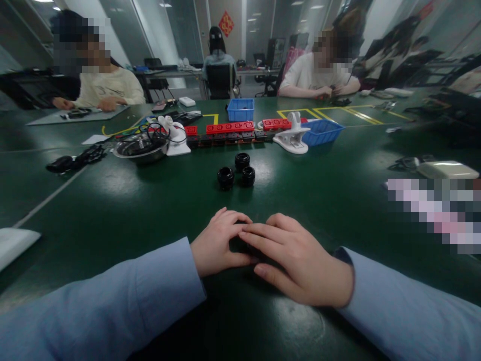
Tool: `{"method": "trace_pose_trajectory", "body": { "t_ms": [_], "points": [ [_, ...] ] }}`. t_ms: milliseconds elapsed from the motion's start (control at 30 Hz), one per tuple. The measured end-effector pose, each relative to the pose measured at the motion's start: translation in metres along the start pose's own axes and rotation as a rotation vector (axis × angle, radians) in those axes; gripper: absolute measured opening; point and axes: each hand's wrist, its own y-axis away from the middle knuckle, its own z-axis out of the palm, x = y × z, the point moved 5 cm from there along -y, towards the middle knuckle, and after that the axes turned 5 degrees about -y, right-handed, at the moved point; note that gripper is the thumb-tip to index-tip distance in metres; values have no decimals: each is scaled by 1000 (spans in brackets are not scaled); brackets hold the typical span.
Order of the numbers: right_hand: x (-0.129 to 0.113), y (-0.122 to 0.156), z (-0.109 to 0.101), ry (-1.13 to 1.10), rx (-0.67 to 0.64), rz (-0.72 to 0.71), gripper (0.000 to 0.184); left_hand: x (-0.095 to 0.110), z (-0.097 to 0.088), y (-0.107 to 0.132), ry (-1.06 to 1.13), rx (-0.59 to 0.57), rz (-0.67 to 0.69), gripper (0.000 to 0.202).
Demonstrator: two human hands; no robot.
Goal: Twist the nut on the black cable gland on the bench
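My left hand (pixel 220 243) and my right hand (pixel 296 260) rest together on the dark green table (pixel 338 200) near its front edge. The fingers of both curl over a small dark object between them; I cannot make out what it is. The right hand's fingers overlap the left hand's fingertips. Both arms wear light blue sleeves. Three black round parts (pixel 236 173) stand in a cluster farther out, a short reach beyond my hands.
A row of red and black blocks (pixel 229 133) runs across the table's middle, with two blue bins (pixel 240 109), white clamps (pixel 293 135) and a metal bowl (pixel 141 148) of cables around it. Two people sit at the far side. A white sheet (pixel 15 240) lies at left.
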Motion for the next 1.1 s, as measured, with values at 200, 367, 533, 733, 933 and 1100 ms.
{"method": "trace_pose_trajectory", "body": {
  "t_ms": [200,367,533,733,933,1100],
  "points": [
    [-4,2,-1,-46,-54,-28,31,-1,1,-1,-10,-20,-5,38],
    [-8,3,-2,-122,-72,-90,30,0,1,-1,-17,-45,-6,35],
    [-10,3,-3,-134,-91,-99,38,3,-2,-2,3,-51,-26,34],
    [10,3,-13,-4,0,71,64,1,-1,0,27,-36,-22,39],
    [50,7,-15,285,-6,466,47,0,-1,0,21,-48,-24,44],
    [44,7,-13,230,40,385,48,0,-1,0,21,-46,-17,45]
  ]
}}
